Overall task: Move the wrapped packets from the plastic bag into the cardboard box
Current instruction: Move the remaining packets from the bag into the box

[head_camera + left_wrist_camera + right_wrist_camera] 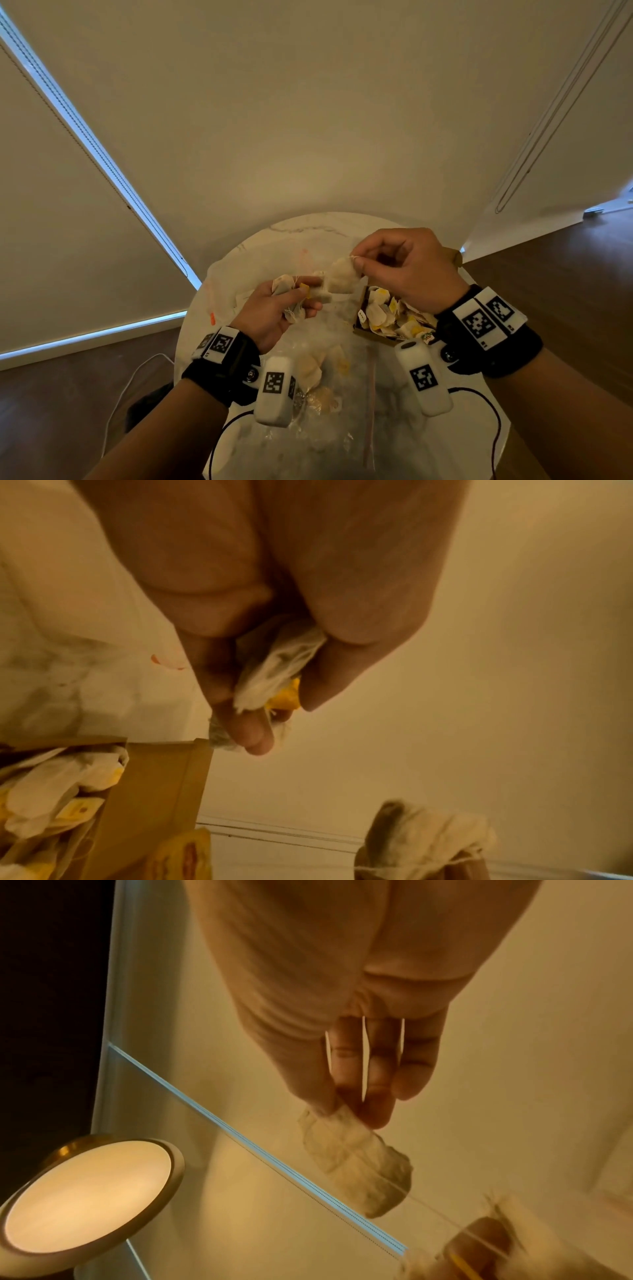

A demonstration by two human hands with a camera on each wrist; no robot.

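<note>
My left hand [291, 301] grips a bunch of pale wrapped packets [286, 291] with yellow tags and white strings; the left wrist view shows them bunched between the fingers [284, 666]. My right hand [363, 262] pinches one packet [342, 279] by its top corner above the table; that packet hangs from the fingertips [356, 1158], and its string runs down to the left hand. The cardboard box [363, 330], at the right under my right wrist, holds several packets [390, 315]. The clear plastic bag [329, 387] lies flat in front of me with a few packets inside.
Everything sits on a round white marble table [308, 229] against a wall. A second crumpled clear plastic bag [226, 287] lies at the table's left. Black cables hang off the near edge. A round ceiling lamp [89, 1194] shows in the right wrist view.
</note>
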